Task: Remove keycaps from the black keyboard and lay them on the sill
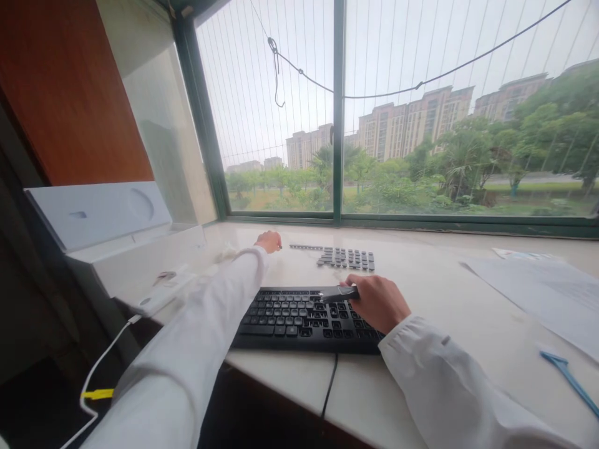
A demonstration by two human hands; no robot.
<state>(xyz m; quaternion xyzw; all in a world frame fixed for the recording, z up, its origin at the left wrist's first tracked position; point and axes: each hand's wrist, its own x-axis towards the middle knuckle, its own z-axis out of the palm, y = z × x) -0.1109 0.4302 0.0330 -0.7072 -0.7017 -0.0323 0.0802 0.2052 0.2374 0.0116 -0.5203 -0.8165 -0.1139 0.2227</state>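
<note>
A black keyboard [281,330] lies along the table's front edge, with keycaps on its left part and bare key sockets on much of its right part. Over those sockets, my right hand [381,302] is closed around a dark hand tool [339,294] with a light metallic tip; its exact kind is unclear. My left hand [268,241] reaches beyond the keyboard to the tabletop, its fingers pinched on a small dark piece that looks like a keycap [281,247]. Just right of it, loose keycaps [349,257] lie in neat rows.
At the left stand an open white box [103,215] and a white power strip [159,299] with a white cable. Papers [538,287] and a blue tool [568,377] lie at the right. The window [337,125] borders the table's back, and the keyboard's cord [330,383] hangs over the front edge.
</note>
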